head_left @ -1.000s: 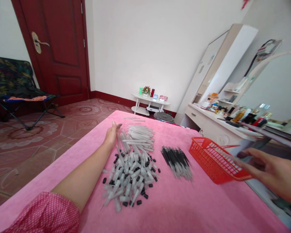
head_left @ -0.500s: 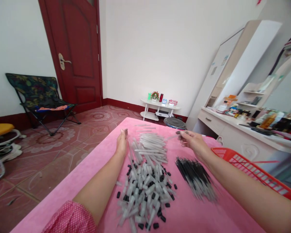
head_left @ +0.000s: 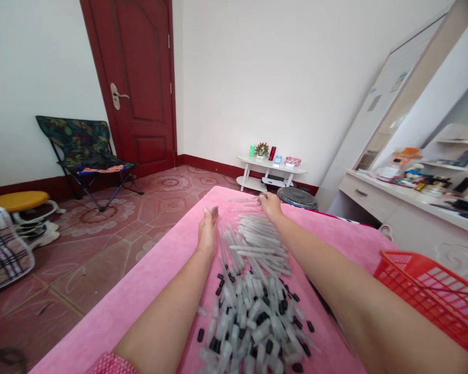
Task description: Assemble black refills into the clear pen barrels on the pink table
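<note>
My left hand (head_left: 208,232) rests edge-down on the pink tabletop, fingers stretched out, palm turned toward a pile of translucent tubes (head_left: 259,239). At the far end of that pile, my right hand (head_left: 271,205) is closed with its fingertips on a thin translucent tube (head_left: 244,200) pointing left. A few similar tubes lie just below it. Nearer to me is a heap of short translucent caps (head_left: 249,317) mixed with small black plugs (head_left: 200,335). My right forearm covers most of a bundle of black sticks (head_left: 323,297).
The pink cloth (head_left: 156,291) covers the table. A red plastic basket (head_left: 425,280) stands at its right side, near a white dresser (head_left: 413,228) crowded with bottles. Beyond are a low white stand (head_left: 271,165), a folding chair (head_left: 78,140) and a yellow stool (head_left: 17,201).
My right hand has moved left with the thin tube, from above the black sticks to the far end of the tube pile. My left hand stays beside the pile. The view has turned slightly left.
</note>
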Demonstrator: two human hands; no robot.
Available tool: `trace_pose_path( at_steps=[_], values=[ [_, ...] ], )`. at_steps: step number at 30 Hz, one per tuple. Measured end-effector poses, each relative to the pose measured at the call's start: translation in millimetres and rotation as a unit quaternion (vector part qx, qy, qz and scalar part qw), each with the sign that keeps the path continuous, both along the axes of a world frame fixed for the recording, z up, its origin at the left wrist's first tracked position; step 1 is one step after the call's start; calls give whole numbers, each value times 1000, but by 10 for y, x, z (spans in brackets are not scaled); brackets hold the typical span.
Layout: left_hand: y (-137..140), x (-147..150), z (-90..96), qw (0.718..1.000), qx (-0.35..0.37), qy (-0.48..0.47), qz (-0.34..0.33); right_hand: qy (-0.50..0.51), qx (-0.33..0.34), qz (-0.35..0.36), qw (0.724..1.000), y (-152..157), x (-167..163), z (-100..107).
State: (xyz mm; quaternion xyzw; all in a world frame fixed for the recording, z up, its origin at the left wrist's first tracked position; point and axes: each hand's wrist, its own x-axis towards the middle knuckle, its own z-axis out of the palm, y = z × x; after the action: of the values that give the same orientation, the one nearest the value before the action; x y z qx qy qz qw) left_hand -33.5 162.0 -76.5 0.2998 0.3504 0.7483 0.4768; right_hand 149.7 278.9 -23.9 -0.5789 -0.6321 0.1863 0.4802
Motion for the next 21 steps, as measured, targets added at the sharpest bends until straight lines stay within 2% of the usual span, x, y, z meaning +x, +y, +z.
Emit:
trace_pose_path(
  at_steps=[12, 16, 21],
  values=[
    [35, -10, -17, 1000, -11, -20, 5, -159, -1, 15, 987, 508, -529, -185],
    [48, -9, -24, 1000, -10, -12, 5, -210, -17, 20, 977, 519, -514, -170],
    [38, -3, -14, 1000, -11, -10, 3, -260, -28, 9, 965, 389, -366, -29]
  ],
)
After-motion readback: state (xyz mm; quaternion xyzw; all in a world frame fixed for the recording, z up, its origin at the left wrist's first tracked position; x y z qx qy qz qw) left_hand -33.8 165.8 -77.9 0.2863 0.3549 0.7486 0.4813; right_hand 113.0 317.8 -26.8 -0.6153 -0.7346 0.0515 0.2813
